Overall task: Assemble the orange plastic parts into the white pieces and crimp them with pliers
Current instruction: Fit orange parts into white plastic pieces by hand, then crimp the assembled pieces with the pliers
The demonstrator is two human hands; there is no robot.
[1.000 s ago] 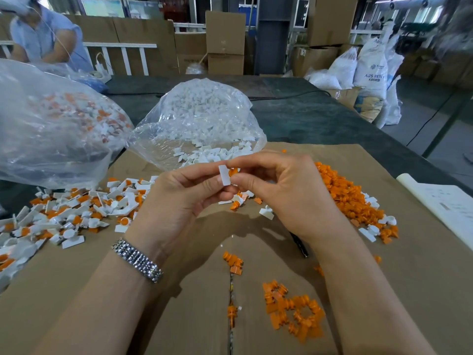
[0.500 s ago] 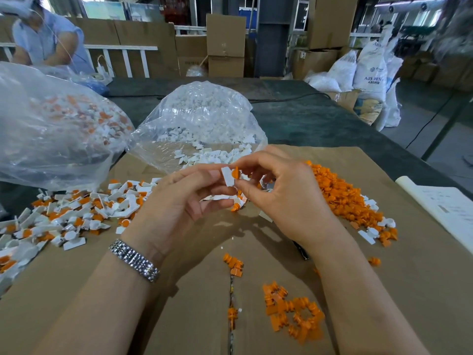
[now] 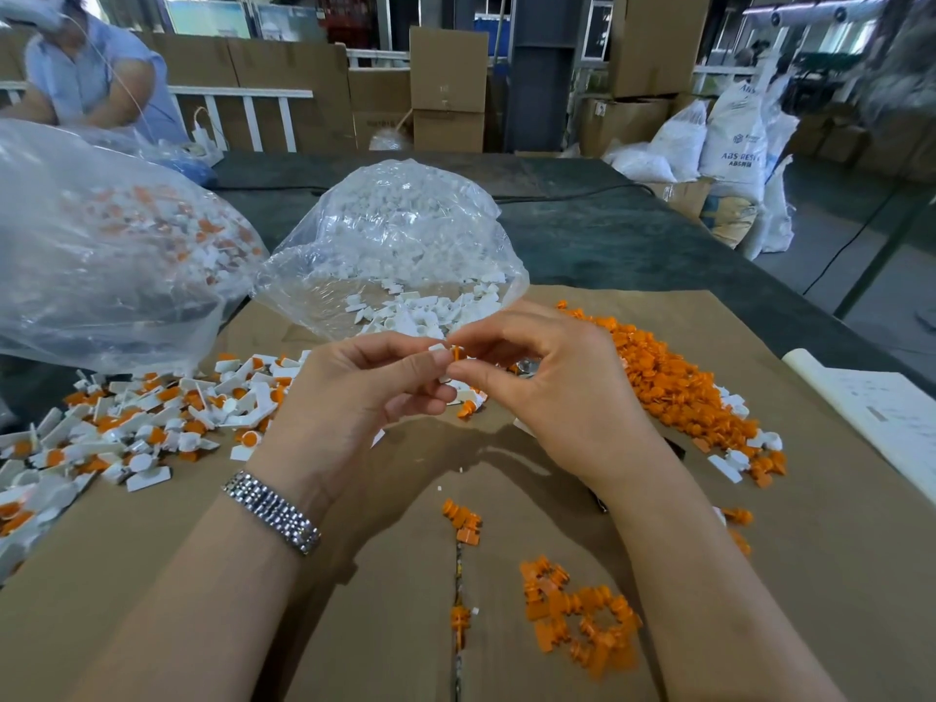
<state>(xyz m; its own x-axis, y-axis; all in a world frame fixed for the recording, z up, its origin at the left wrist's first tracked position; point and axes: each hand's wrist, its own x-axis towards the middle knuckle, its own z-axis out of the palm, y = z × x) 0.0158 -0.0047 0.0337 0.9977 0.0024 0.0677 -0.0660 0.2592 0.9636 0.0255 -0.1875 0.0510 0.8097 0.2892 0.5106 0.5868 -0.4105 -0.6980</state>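
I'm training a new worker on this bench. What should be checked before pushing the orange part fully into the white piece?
1. White piece pinched in left hand: ok.
2. Orange part pinched in right hand: ok.
3. The two parts meet at the fingertips: ok.
4. Orange part seated fully: cannot tell.
5. Pliers within reach: cannot tell, mostly hidden under the hands.
6. Spare orange parts close by: ok.

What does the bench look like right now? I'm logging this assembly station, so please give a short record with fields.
left hand: pinches a white piece
right hand: pinches an orange part against that piece
assembled pile: left, white with orange, on the cardboard sheet
loose orange pile: right of the hands
near orange cluster: front centre
open bag of white pieces: behind the hands
pliers: cannot tell
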